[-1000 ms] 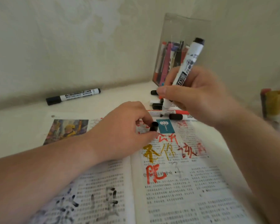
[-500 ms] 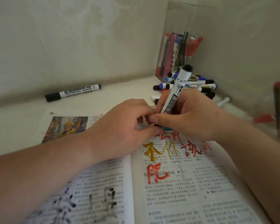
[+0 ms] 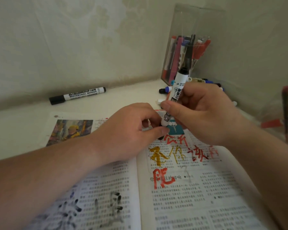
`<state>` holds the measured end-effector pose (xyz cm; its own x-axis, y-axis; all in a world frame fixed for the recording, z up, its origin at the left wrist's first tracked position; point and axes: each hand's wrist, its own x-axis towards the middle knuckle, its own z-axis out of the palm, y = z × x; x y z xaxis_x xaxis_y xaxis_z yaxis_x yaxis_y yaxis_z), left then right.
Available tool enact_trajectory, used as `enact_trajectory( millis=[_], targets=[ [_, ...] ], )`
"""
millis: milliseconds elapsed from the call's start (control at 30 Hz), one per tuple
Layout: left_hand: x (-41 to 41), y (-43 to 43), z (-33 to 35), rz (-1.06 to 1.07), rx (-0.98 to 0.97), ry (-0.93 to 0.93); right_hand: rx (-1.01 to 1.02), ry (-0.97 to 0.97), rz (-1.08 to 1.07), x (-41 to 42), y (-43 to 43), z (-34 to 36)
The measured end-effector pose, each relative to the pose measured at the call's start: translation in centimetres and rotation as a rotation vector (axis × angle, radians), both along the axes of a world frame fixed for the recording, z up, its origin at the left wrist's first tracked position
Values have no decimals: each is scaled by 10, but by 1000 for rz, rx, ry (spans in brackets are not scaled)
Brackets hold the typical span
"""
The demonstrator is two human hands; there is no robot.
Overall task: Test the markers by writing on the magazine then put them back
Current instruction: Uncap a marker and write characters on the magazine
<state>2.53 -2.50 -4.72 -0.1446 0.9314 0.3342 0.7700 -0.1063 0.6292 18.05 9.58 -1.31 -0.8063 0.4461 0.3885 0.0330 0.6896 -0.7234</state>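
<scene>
Head view: the right hand point(image 3: 204, 117) curls thumb and fingers round a white-barrelled marker point(image 3: 176, 95) at mid-frame, over the top edge of the open magazine point(image 3: 198, 196). The marker's long axis is steep. Its black butt end points to the upper right and its lower end runs down and left into the fingertips of the left hand point(image 3: 131, 130).

That left hand rests on the magazine with thumb and forefinger pinched at the marker's lower end. A dark bit just under the thumb is probably the cap point(image 3: 160, 138). It is mostly hidden, so I cannot tell whether it is seated.

This looks like capping, and the push should follow the barrel's line, one hand toward the other.

For putting the marker back, the clear holder point(image 3: 194, 30) stands at the upper right, behind the right hand, which is the nearer one. Loose markers point(image 3: 166, 89) lie at its foot on the tabletop point(image 3: 23, 123). A whiteboard marker point(image 3: 77, 95) lies well apart to the left.
</scene>
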Motion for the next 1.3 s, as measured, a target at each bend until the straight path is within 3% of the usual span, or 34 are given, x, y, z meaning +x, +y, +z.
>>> enact_trajectory(
  millis=[167, 700, 900, 1167, 1300],
  targets=[
    [-1, -3, 0, -13, 1, 8, 119, -47, -43, -1, -8, 3],
    [1, -4, 1, 12, -8, 15, -5, -65, -24, -3, -7, 5],
    [-1, -3, -2, 0, -19, -8, 41, -103, -32, -1, -9, 4],
    [3, -1, 2, 32, -61, -16, -43, -97, -161, 1, -1, 2],
    [0, -1, 2, 58, -43, -108, -308, -41, -281, 3, 11, -3]
  ],
)
